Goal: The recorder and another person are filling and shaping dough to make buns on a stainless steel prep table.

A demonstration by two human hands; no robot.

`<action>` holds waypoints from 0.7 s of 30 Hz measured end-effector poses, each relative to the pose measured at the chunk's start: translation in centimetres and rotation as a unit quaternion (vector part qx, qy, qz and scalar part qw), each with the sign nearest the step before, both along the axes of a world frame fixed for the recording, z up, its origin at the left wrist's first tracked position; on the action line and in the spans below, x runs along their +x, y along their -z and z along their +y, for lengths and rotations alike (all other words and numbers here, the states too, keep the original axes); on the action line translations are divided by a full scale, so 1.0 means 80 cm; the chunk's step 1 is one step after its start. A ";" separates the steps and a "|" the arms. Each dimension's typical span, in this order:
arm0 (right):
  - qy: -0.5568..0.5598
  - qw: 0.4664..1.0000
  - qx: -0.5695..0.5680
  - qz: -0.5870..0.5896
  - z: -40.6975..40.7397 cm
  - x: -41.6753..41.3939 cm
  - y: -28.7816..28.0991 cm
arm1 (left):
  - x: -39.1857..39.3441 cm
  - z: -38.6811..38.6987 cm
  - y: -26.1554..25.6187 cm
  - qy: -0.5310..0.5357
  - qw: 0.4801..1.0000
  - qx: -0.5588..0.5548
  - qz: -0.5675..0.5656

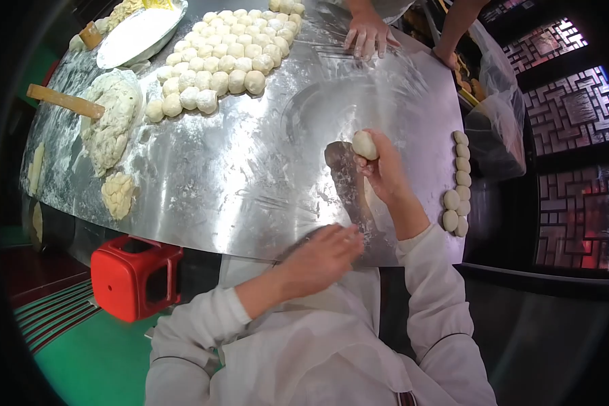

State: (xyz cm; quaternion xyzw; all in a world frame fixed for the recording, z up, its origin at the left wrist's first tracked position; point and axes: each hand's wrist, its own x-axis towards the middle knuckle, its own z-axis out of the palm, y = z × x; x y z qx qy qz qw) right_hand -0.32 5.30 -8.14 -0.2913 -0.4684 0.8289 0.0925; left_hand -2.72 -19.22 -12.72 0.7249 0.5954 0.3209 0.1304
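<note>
My right hand (384,165) is raised over the steel work table, its fingers curled around a smooth, pale dough ball (365,145). My left hand (320,260), blurred, is in front of my apron at the table's near edge. Its back faces up with the fingers stretched out, and I see nothing in it; the palm is hidden. Along the table's right edge lies a line of flattened dough rounds (463,177). Many floured dough balls (226,63) stand packed in rows at the far left of the table.
On the flour-dusted steel table (198,167) sit a big dough mass (109,119) with a wooden-handled tool (66,100), a rough dough lump (117,195) and a bowl of flour (141,35). Another person's hand (369,35) rests across the table. A red plastic stool (114,284) stands below left.
</note>
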 end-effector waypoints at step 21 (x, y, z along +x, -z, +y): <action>-0.114 0.714 0.676 -0.145 -0.061 0.061 0.024 | -0.177 -0.130 0.004 -0.402 0.912 -0.018 0.076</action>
